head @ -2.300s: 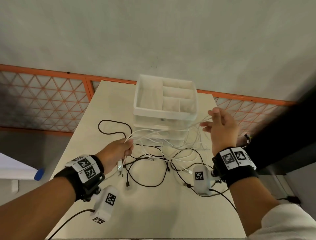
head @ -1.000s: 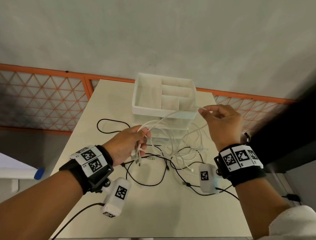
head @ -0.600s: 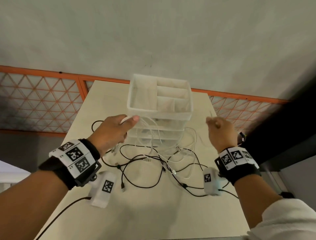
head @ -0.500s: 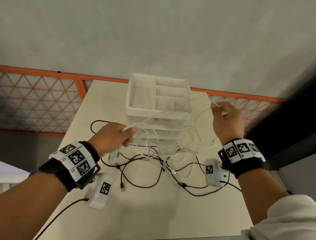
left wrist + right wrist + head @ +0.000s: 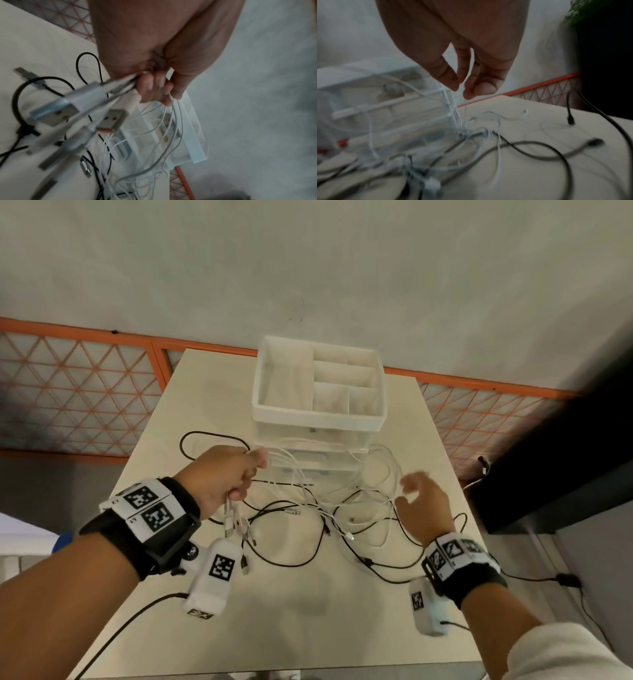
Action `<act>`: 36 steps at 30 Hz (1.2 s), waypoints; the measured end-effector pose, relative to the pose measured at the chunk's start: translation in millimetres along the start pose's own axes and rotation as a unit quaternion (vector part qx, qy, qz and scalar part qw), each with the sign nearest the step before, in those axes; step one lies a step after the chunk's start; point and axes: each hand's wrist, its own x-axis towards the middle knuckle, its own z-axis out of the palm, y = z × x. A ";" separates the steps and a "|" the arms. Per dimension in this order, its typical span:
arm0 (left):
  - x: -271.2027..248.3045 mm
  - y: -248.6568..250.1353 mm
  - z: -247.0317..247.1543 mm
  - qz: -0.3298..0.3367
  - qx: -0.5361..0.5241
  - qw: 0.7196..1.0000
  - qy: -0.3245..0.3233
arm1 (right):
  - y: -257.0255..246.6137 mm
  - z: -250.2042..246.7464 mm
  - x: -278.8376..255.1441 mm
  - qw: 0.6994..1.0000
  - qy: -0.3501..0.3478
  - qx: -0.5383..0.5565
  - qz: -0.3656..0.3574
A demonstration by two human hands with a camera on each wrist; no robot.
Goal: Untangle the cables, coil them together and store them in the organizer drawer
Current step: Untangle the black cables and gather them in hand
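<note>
Near half of table bare: open approach from the person's side. Mid-table blocked by tangle of black cables and white cables, loops overlapping, plugs scattered among them. White strands rise from tangle to left hand, crossing the front of the organizer and screening its clear drawers. Right hand low over right edge of tangle. Organizer top tray open from above. Table left of organizer free apart from one black loop. Wall just behind organizer; dark furniture close along the table's right side
</note>
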 end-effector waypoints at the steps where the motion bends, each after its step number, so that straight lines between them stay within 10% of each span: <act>1: -0.4 1.7 -0.4 0.003 -0.025 1.000 0.002 | 9.5 10.6 -6.0 0.998 -0.041 -0.047 -0.002; 5: -3.8 10.9 2.7 0.010 -0.100 0.995 -0.008 | 45.3 49.4 -28.6 0.959 -0.219 -0.180 0.015; 13: -8.1 9.3 4.5 0.028 -0.120 0.992 -0.023 | 57.4 77.8 -56.2 0.930 -0.180 -0.319 -0.023; 18: -8.1 -1.7 -4.3 0.021 -0.099 0.995 -0.008 | 49.1 68.5 -46.5 0.964 -0.145 -0.223 -0.024; 26: -13.9 -11.2 -9.0 0.015 -0.095 0.995 -0.009 | 45.4 83.9 -58.2 0.925 -0.230 -0.302 -0.017; 36: -16.8 -16.0 -10.0 0.000 -0.076 0.997 -0.011 | -2.9 39.8 -47.4 0.996 -0.033 -0.070 -0.031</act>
